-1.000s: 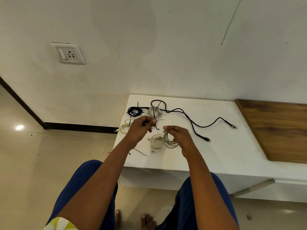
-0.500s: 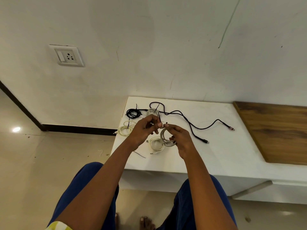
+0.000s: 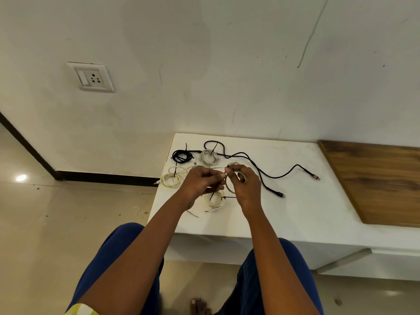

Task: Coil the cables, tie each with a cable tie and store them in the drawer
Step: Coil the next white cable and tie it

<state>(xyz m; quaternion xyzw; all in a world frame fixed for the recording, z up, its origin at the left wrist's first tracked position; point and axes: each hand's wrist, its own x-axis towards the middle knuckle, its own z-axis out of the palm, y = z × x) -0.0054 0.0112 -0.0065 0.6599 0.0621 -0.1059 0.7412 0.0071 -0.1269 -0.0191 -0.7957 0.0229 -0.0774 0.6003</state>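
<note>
Both hands have closed together, the right hand (image 3: 246,189) gripping the grey coil (image 3: 230,186), the left hand (image 3: 201,184) pinching a black cable tie (image 3: 216,190) against it, so tying looks begun.

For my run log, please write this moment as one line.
step: tying coil | right hand: holds grey cable coil | left hand: pinches black cable tie | long black cable: uncoiled on white counter

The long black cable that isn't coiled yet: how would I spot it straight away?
Find the white table against the wall. The long black cable snakes loose across its far middle, ending in a pinkish plug near the wooden panel. Its neighbours are all wound into small bundles; it alone sprawls.
</note>
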